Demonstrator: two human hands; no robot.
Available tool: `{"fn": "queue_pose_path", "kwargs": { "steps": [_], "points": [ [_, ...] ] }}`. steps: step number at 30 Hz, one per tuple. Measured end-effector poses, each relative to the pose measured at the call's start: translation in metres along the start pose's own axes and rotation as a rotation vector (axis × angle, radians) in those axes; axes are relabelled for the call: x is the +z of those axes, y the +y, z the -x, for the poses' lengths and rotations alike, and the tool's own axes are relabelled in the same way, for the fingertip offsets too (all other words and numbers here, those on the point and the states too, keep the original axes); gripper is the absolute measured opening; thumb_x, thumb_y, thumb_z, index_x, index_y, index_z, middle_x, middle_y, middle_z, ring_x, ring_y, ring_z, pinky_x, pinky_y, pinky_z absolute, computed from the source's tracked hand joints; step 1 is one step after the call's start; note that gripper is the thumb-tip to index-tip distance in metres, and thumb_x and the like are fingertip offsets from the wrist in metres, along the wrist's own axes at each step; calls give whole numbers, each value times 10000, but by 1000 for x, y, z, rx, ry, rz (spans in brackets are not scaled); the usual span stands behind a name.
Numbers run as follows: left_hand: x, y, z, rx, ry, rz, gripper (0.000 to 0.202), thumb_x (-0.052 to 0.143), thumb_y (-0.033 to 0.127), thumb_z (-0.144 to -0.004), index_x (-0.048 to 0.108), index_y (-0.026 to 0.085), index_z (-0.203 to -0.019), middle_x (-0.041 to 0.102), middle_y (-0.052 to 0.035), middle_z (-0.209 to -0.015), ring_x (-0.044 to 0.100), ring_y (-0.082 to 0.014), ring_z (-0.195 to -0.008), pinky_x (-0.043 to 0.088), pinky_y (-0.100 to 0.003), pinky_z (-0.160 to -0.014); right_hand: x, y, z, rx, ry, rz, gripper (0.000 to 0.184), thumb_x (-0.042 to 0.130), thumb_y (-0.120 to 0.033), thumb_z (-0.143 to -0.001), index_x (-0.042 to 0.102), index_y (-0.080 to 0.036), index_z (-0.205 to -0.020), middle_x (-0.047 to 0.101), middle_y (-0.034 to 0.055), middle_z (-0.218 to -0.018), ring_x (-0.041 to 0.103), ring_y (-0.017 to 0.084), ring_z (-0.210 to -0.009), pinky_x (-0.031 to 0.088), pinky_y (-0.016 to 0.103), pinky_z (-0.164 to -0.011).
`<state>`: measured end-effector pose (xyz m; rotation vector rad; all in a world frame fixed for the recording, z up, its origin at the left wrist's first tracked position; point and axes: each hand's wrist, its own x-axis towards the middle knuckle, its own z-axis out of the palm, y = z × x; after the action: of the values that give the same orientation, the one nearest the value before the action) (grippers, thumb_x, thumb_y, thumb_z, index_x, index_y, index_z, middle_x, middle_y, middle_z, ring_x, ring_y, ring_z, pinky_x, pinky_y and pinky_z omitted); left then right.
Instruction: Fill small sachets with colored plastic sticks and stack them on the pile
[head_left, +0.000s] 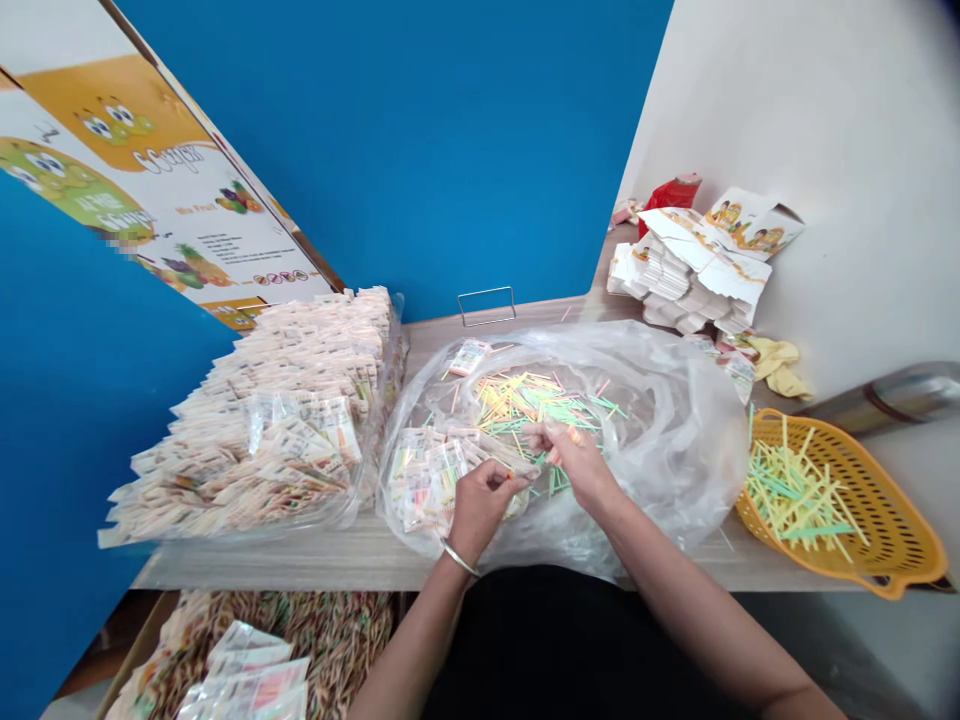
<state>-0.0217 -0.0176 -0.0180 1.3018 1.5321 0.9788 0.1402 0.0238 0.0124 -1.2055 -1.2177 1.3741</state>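
My left hand point(480, 505), with a bangle at the wrist, is pinched on a small packet above a pile of filled packets point(420, 475). My right hand point(574, 455) is closed on a few thin coloured sticks. Both hands work over a large clear plastic bag point(675, 430) spread on the table, which holds loose coloured sticks point(525, 400). The fingertips of the two hands are close together.
A big stack of packets point(285, 420) lies at the left. An orange basket point(892, 540) with sticks sits at the right, beside a metal flask point(892, 395). Folded cartons point(690, 270) lie at the back right. A box of packets point(247, 650) stands below the wooden table point(337, 555).
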Motion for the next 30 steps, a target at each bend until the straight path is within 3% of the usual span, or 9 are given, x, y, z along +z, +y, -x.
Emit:
{"fn": "queue_pose_path", "kwargs": {
  "steps": [4,11,16,20,22,25,28,30],
  "points": [
    [1,4,1,4,-46,58,257,760,357,-697,590,171,-645,559,47,-597,477,-104,-593,374,-227,-615,21,-5,-2,117,8,-310,505,501,-615,-866,771,-188,-861,729,87,-867,639,232,-850,477,374,-833],
    [-2,8,4,65,-103,93,216,670,376,-798,666,174,-724,633,20,-683,547,-135,-671,421,-240,-675,29,9,2,189,-72,-188,531,517,-649,-847,776,-187,-825,748,84,-863,668,246,-879,494,388,-845],
    [-1,12,4,151,-186,34,332,486,403,-934,711,190,-814,706,-19,-851,613,-183,-834,461,-285,-809,18,5,2,11,-232,26,519,501,-642,-877,764,-201,-956,741,85,-1011,649,254,-1043,467,412,-968],
    [2,16,8,161,-203,96,349,460,429,-948,717,200,-891,723,-39,-933,635,-215,-968,462,-319,-924,11,-2,3,-71,-260,62,535,384,-596,-955,734,-208,-1069,721,83,-1094,639,238,-1075,449,420,-1008],
    [-1,13,11,155,-142,78,369,440,444,-957,701,194,-879,715,-37,-895,636,-209,-930,472,-307,-891,8,-3,0,-84,-222,76,552,335,-572,-976,733,-198,-1054,722,84,-1075,644,230,-1057,449,413,-1005],
    [-15,0,15,133,114,-55,361,417,445,-967,663,195,-885,686,-27,-839,619,-189,-824,475,-286,-795,5,-1,-14,-141,-147,319,465,392,-509,-969,726,-192,-1032,712,89,-1073,629,232,-1052,449,395,-980],
    [-36,-23,10,186,412,-242,299,414,391,-974,645,205,-1009,684,-62,-991,606,-210,-971,448,-332,-917,9,3,-38,-221,-82,776,334,509,-400,-927,710,-179,-1075,674,116,-1146,568,260,-1129,392,412,-1023],
    [-47,-40,4,267,517,-365,274,417,342,-973,642,198,-1030,674,-88,-1064,577,-229,-1070,407,-385,-1008,20,5,-57,-246,-66,1032,327,539,-348,-906,691,-170,-1134,608,142,-1282,467,308,-1263,316,464,-1082]
  ]
}}
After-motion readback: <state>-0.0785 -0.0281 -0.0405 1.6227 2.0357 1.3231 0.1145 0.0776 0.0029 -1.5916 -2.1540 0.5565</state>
